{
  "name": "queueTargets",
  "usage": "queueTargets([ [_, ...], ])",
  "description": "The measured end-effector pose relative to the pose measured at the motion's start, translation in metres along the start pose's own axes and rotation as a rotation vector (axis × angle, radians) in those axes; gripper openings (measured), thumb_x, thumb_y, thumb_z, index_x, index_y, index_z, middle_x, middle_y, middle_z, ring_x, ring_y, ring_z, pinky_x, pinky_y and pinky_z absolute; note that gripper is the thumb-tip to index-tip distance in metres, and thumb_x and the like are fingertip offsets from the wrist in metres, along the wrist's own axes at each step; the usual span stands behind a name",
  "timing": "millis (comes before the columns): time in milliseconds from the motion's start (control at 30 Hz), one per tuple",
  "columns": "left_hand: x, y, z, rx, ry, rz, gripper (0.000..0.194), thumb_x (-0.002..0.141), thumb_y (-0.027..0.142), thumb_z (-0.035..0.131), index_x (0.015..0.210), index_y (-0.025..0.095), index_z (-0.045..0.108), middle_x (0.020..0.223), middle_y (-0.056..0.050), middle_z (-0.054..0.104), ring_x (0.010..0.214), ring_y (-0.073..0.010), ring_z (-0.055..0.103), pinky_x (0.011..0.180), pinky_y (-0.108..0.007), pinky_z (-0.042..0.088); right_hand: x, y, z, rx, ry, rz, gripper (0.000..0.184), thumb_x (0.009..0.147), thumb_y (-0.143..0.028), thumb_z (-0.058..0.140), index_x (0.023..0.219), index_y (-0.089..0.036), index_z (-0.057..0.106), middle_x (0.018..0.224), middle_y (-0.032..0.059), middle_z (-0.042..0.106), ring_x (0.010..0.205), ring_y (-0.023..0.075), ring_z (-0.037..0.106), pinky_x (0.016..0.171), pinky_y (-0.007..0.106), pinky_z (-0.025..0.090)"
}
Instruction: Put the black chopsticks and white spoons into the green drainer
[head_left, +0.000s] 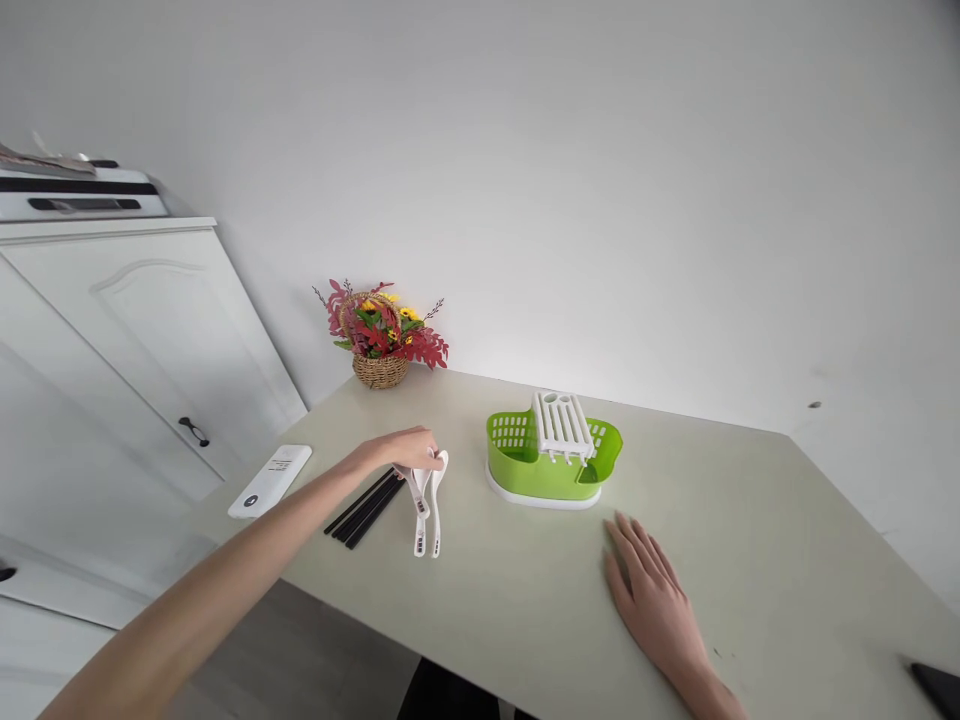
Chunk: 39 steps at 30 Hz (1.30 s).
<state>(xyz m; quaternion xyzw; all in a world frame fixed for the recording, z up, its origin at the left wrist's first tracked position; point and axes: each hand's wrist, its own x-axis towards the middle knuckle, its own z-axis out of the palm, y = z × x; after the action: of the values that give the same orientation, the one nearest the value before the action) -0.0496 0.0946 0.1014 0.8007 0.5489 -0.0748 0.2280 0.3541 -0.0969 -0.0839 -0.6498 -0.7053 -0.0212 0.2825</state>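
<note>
My left hand point(411, 449) reaches over the left part of the table, its fingers closed on a white spoon point(419, 497) whose handle points toward me. Two more white spoons lie just under and beside it; the right-hand spoon point(436, 515) has its bowl partly showing by my fingertips. Several black chopsticks point(367, 510) lie side by side, partly under my left wrist. My right hand point(654, 590) rests flat on the table with fingers stretched out. Ahead of it stands a green basket point(536, 478) with a white base and a white slotted rack point(564, 425) across its top.
A wicker basket of artificial flowers point(381, 371) stands at the back left by the wall. A white box point(271, 480) lies at the table's left edge, near a white cabinet point(157, 340). A dark object point(937, 684) sits at the right edge of the table point(750, 520).
</note>
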Motion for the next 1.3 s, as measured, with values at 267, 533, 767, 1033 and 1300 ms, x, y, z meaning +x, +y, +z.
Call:
queueTargets([
  [267,0.013,0.007,0.014,0.165,0.017,0.190,0.029,0.067,0.036,0.064,0.045,0.022,0.051,0.037,0.005,0.039,0.039,-0.0117,0.032,0.044,-0.028,0.027,0.000,0.002,0.000,-0.006,-0.017,0.002,0.058,0.107,-0.046,0.034,0.157,-0.019,0.048,0.165,0.0065,0.043,0.156,0.0263,0.033,0.128,0.052,0.030],
  [533,0.026,0.005,0.034,0.289,0.198,0.329,0.028,0.068,0.033,0.062,0.042,0.024,0.054,0.038,0.002,0.049,0.038,-0.0131,0.034,0.046,-0.029,0.024,0.001,-0.003,-0.004,-0.001,-0.021,0.009,0.058,0.107,-0.046,0.034,0.157,-0.020,0.047,0.165,0.0054,0.043,0.156,0.0257,0.032,0.128,0.051,0.029],
  [767,0.034,0.002,0.046,0.412,0.320,0.341,0.034,0.080,0.037,0.061,0.049,0.022,0.063,0.050,-0.008,0.065,0.051,-0.0221,0.062,0.055,-0.031,0.036,0.001,0.000,-0.003,0.003,-0.044,0.014,0.059,0.107,-0.046,0.034,0.158,-0.018,0.047,0.165,0.0063,0.042,0.156,0.0263,0.031,0.129,0.051,0.028],
  [1033,0.038,-0.001,0.061,0.499,0.393,0.343,0.045,0.097,0.041,0.051,0.064,0.020,0.071,0.063,-0.012,0.072,0.061,-0.0259,0.069,0.063,-0.032,0.042,0.001,0.001,-0.002,0.011,-0.044,0.021,0.059,0.107,-0.047,0.034,0.158,-0.019,0.046,0.165,0.0065,0.042,0.157,0.0271,0.031,0.128,0.052,0.028],
  [1300,0.031,0.023,0.026,0.404,0.618,0.397,0.037,0.107,0.035,0.039,0.095,0.018,0.070,0.093,-0.011,0.075,0.092,-0.0250,0.069,0.091,-0.037,0.046,0.001,0.001,-0.004,0.016,-0.037,0.014,0.058,0.107,-0.046,0.034,0.157,-0.020,0.047,0.165,0.0064,0.043,0.156,0.0271,0.032,0.128,0.052,0.029],
])
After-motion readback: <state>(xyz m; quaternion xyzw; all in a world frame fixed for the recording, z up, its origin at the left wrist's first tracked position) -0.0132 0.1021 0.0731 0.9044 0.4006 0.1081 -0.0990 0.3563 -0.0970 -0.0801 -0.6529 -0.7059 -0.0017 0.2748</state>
